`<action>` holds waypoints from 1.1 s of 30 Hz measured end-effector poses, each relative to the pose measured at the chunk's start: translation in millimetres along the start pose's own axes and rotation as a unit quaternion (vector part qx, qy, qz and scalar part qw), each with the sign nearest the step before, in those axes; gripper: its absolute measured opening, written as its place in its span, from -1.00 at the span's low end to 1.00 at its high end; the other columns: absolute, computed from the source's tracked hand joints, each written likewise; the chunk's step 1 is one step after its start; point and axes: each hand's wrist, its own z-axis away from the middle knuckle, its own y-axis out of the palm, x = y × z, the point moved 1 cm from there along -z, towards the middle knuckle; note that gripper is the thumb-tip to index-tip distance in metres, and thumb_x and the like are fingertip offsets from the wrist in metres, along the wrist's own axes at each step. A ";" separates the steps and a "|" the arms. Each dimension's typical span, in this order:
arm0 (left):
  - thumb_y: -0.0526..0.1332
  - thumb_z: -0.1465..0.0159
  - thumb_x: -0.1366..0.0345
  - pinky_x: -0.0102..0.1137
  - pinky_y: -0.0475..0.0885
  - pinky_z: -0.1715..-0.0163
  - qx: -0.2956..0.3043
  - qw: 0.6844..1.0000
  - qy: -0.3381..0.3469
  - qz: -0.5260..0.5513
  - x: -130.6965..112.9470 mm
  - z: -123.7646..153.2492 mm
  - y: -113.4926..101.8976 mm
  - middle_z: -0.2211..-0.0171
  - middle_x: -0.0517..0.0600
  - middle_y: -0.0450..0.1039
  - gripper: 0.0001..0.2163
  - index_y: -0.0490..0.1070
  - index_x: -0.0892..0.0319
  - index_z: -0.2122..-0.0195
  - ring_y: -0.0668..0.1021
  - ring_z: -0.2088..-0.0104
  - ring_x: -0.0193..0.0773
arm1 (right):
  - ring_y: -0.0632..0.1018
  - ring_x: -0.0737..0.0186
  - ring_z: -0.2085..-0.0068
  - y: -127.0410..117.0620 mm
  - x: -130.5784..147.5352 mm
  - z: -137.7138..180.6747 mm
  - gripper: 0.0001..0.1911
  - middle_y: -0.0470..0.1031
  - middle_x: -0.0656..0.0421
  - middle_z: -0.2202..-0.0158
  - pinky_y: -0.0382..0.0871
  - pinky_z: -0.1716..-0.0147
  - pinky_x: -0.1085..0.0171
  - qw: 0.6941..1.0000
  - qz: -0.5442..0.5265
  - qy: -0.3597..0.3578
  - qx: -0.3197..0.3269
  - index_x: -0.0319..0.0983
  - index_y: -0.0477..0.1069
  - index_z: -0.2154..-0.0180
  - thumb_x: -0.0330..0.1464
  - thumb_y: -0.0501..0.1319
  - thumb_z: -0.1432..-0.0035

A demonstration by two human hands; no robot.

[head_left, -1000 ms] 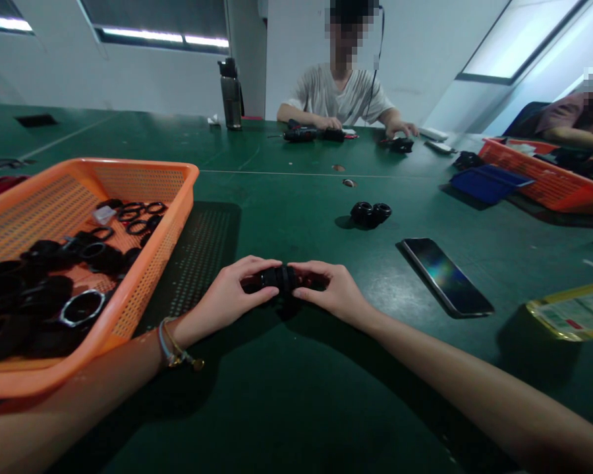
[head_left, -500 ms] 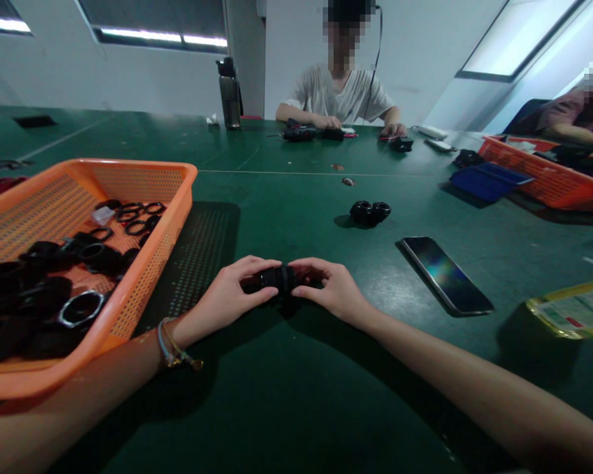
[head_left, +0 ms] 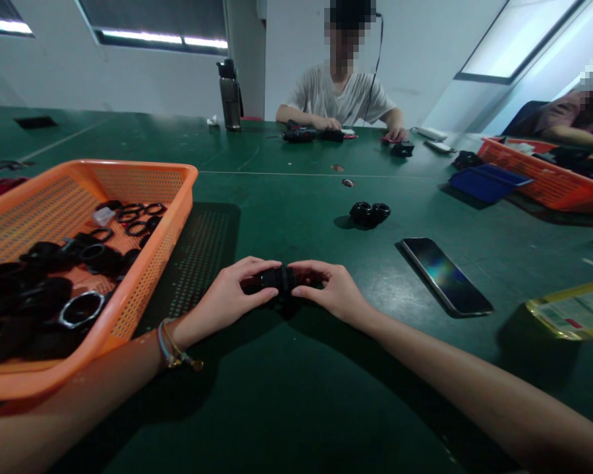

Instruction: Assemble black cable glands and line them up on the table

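Both my hands meet over the green table (head_left: 296, 395) on a black ribbed cylindrical part (head_left: 278, 279). My left hand (head_left: 230, 293) pinches its left end with thumb and fingers. My right hand (head_left: 332, 289) grips the right end, fingers curled over it. The part lies level just above the table top, and most of it is hidden under my fingers. A bracelet sits on my left wrist.
An orange mesh basket (head_left: 143, 172) with several black rings and nuts stands at the left. Two joined black parts (head_left: 370, 212) and a phone (head_left: 446, 274) lie ahead right. A person sits opposite; another orange basket (head_left: 548, 184), a blue tray (head_left: 487, 182) and a yellow-rimmed tray (head_left: 568, 316) are at the right.
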 end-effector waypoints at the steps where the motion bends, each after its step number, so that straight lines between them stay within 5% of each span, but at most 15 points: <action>1: 0.24 -0.09 0.24 -0.26 0.46 0.13 0.001 1.000 -0.001 0.000 -0.3 0.1 -0.1 0.17 0.03 0.41 -0.66 0.45 0.16 0.09 0.51 0.16 -0.19 | 0.58 0.24 0.26 0.0 -0.2 0.1 -0.65 0.59 0.15 0.27 0.45 0.21 0.21 1.000 -0.001 0.000 0.000 -0.22 0.50 0.19 -0.45 0.34 0.13; 33: 0.23 -0.08 0.24 -0.26 0.46 0.12 0.002 1.000 -0.012 -0.006 -4.6 0.4 -1.0 0.15 0.03 0.41 -0.66 0.45 0.15 0.09 0.51 0.14 -0.19 | 0.59 0.20 0.23 -0.6 2.2 1.1 -0.68 0.60 0.13 0.26 0.47 0.18 0.16 0.999 0.034 -0.001 0.001 -0.21 0.50 0.17 -0.38 0.32 0.06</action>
